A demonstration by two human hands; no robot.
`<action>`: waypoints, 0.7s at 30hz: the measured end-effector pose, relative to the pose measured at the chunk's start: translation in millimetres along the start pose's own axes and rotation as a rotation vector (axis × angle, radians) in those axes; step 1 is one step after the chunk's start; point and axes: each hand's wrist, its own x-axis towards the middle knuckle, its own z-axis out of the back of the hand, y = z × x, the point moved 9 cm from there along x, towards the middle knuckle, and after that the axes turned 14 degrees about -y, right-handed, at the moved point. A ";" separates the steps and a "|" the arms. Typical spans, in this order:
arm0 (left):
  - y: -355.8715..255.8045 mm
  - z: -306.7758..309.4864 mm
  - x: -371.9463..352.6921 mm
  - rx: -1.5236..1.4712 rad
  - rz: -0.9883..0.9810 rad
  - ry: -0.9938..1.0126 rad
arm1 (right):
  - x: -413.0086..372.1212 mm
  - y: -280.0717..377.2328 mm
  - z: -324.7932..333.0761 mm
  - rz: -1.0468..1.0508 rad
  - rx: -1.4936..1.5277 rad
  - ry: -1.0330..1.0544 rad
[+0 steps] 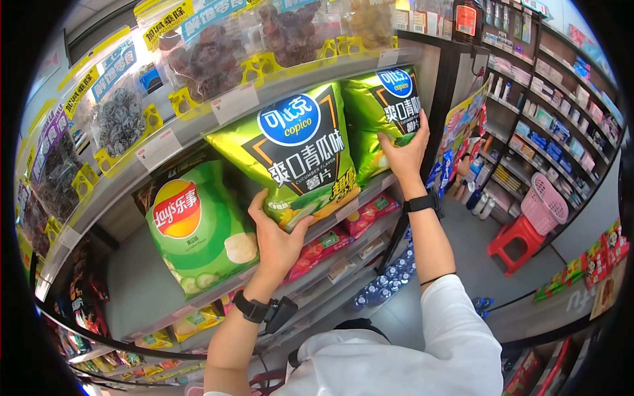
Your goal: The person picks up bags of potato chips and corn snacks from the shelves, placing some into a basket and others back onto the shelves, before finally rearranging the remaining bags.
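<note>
A large green bag of copico cucumber chips [307, 155] stands upright on the shelf, leaning slightly. My left hand [277, 237] is closed on its lower left corner, thumb across the front and fingers along the side. To its right is a second copico chip bag [373, 109], partly behind the first. My right hand [406, 155] grips that bag at its lower right, thumb on the front and fingers up the right edge. A green Lay's chip bag [198, 231] stands left of my left hand, touched by neither hand.
Clear pouches of dried fruit [205, 59] line the shelf above, over white price tags [236, 103]. Red-pink packets [320, 247] lie on the shelf below. On the floor at right stand a red stool [518, 244] with a pink basket [545, 201] and several bottles [389, 280].
</note>
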 end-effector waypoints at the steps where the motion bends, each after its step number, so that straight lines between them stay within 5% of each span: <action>1: -1.4 1.2 -0.3 -0.004 -0.011 -0.008 | -2.1 0.9 5.5 0.005 0.017 -0.037; 21: 6.7 2.9 -0.4 0.002 -0.050 0.007 | -17.6 -17.4 6.9 0.013 0.211 -0.025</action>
